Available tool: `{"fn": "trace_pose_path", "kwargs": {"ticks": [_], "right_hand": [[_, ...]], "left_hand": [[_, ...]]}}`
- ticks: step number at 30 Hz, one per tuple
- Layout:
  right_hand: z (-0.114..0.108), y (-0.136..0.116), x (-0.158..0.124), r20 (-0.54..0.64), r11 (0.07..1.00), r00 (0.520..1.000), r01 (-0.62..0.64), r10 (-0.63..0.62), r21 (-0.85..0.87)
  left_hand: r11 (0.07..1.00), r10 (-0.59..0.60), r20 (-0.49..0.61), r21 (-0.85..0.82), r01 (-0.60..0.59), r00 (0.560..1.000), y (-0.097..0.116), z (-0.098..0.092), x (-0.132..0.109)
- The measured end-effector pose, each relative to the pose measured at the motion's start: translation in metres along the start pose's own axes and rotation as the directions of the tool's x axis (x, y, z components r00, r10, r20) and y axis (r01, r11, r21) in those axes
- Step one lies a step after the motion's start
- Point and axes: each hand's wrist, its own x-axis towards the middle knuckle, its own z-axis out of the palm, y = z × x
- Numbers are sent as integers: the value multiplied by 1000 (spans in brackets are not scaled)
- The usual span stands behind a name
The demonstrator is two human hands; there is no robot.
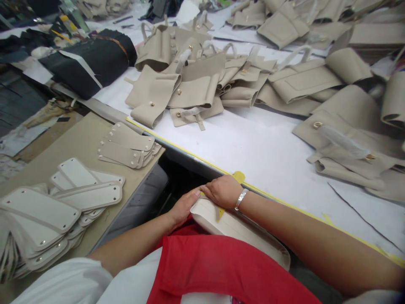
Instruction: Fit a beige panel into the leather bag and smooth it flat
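A pale beige leather bag (240,234), or a panel of one, lies across my lap between the red apron and the table edge. My left hand (184,207) grips its left end, fingers curled round the corner. On top of that same end is my right hand (223,191), with fingers bent down and closed on it near the left fingertips. A silver bracelet circles the right wrist. Beside the right hand, a yellow strip (220,214) shows against the bag, and a rounded yellow piece (238,176) sticks out past the knuckles. The fingertips' exact hold is partly hidden.
Beige leather bags (196,90) with gold fittings lie across the white table (228,139), whose near edge has yellow tape. At left, a board (126,185) carries stacked white-faced panels (41,215) and small beige pieces (126,147). A black roll (91,63) sits beyond; a dark cord (360,213) lies right.
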Motion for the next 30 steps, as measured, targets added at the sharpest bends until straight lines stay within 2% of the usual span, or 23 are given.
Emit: {"fn": "trace_pose_path", "kwargs": {"ticks": [4, 7, 11, 16, 20, 23, 26, 28, 30], "right_hand": [[3, -8, -15, 52, 992, 990, -129, 129, 2], [2, -17, -25, 88, 982, 978, -188, 189, -17], [-4, -28, -32, 139, 969, 959, -241, 245, -47], [-19, -37, -35, 182, 916, 898, -389, 400, -93], [-30, -38, -46, 196, 864, 842, -496, 503, -85], [-37, -37, -66, 184, 819, 804, -573, 566, -13], [-40, -38, -91, 192, 782, 786, -612, 588, 113], [-41, -40, -107, 219, 765, 799, -600, 560, 234], [-40, -44, -121, 224, 747, 837, -547, 500, 377]], "left_hand": [[993, -64, 126, 111, 50, 990, 11, -2, 4], [973, -143, 128, 200, 116, 981, 17, 0, 3], [959, -163, 120, 253, 129, 979, 23, -1, -2], [965, -202, 231, 215, 153, 952, 24, -23, -1], [957, -255, 248, 200, 209, 934, 26, -42, 7], [943, -273, 253, 263, 205, 928, 31, -47, 11], [923, -285, 255, 332, 193, 924, 38, -45, 12], [906, -291, 244, 381, 185, 925, 42, -41, 12], [879, -278, 211, 450, 160, 937, 45, -36, 11]]}}
